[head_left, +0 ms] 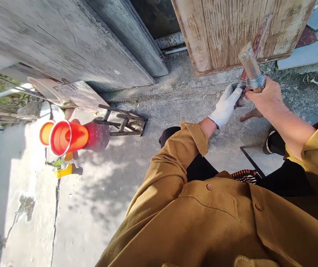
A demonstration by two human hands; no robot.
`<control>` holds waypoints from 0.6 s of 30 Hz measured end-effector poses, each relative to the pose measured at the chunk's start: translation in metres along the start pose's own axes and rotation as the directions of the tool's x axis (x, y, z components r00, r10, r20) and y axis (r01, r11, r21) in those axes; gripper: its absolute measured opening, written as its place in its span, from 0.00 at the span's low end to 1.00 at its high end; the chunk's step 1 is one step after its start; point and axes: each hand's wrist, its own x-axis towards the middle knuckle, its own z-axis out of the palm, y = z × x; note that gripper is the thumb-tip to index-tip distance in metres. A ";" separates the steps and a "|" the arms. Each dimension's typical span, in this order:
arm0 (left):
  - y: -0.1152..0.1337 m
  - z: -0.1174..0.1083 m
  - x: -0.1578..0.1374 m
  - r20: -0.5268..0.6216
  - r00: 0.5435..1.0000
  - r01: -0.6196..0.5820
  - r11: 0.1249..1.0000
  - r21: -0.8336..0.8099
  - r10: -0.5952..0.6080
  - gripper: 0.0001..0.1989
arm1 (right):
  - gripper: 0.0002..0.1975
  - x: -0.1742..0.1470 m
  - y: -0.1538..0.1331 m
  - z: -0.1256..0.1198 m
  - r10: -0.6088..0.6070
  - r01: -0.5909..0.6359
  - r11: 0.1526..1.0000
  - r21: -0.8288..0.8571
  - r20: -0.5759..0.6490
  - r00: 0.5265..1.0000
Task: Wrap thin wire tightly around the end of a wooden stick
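Head view showed the bare right hand [267, 98] clenched around a wire-wrapped wooden handle [250, 66], gloved left hand [227, 105] pinching the wire [257, 80]; a wooden door [239, 31] stood just behind, red buckets [68, 137] well apart.

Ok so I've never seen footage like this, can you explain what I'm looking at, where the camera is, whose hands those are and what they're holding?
The one picture comes from a camera worn on a person's head, looking down past their mustard-coloured shirt to the hands. No machine is involved. The left hand wears a white work glove; the right hand is bare. The right hand grips a wooden handle wound with thin wire, and the gloved fingers pinch the wire beside it. Below is a rough concrete floor. On it lie two orange cones on their sides, a small dark wooden stool tipped over, and something small and yellow. A weathered wooden door stands behind the hands.
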 end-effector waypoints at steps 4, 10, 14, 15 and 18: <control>-0.002 0.001 -0.001 -0.064 0.997 -0.051 0.998 0.030 0.053 0.19 | 0.10 -0.002 -0.003 -0.003 0.035 -0.035 0.999 -0.025 0.004 0.999; 0.004 0.004 0.000 -0.103 0.994 0.014 0.996 -0.087 -0.023 0.15 | 0.11 -0.003 -0.002 -0.003 0.050 -0.050 0.999 0.005 -0.010 0.999; 0.014 0.003 -0.003 -0.119 0.984 0.114 0.980 -0.164 -0.134 0.12 | 0.12 0.002 0.003 0.000 0.091 -0.093 0.992 0.083 0.023 0.996; 0.016 0.003 -0.004 -0.116 0.980 0.140 0.975 -0.174 -0.161 0.13 | 0.12 0.003 0.004 -0.002 0.091 -0.092 0.994 0.056 0.025 0.996; 0.017 -0.001 -0.007 -0.099 0.959 0.239 0.945 -0.224 -0.267 0.14 | 0.10 0.006 0.003 -0.014 0.048 -0.041 0.990 -0.134 0.053 0.997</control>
